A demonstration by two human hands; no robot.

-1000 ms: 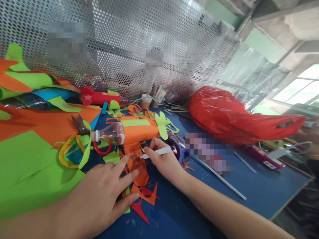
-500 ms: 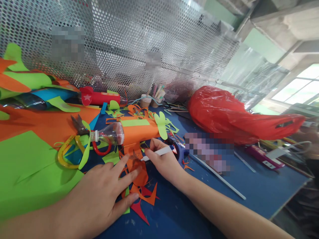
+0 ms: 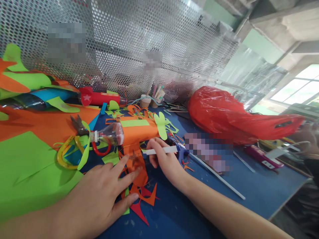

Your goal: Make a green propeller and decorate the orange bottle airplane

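Observation:
An orange paper-wrapped plastic bottle (image 3: 138, 131) shaped like an airplane lies on the blue table. On its orange paper wing (image 3: 141, 172) is a dark star drawing. My left hand (image 3: 104, 186) lies with spread fingers, its fingertips touching that wing. My right hand (image 3: 166, 161) is closed around a white marker (image 3: 160, 151), whose tip is just off the wing's right edge. A green paper tail piece (image 3: 161, 125) stands at the bottle's right end, and a green propeller strip (image 3: 86, 146) sits by its cap. Pliers with red and yellow handles (image 3: 78, 125) lie to the left.
Green and orange paper sheets (image 3: 30, 162) cover the left side. Paper scraps (image 3: 139, 207) surround the wing. A red plastic bag (image 3: 219, 113), a white stick (image 3: 216, 176) and a purple power strip (image 3: 264, 157) are at the right. A perforated metal screen (image 3: 119, 43) stands behind.
The marker tip was at the star; it has lifted away to the upper right, and the marker now lies flatter in my right hand. My left hand has stayed in place.

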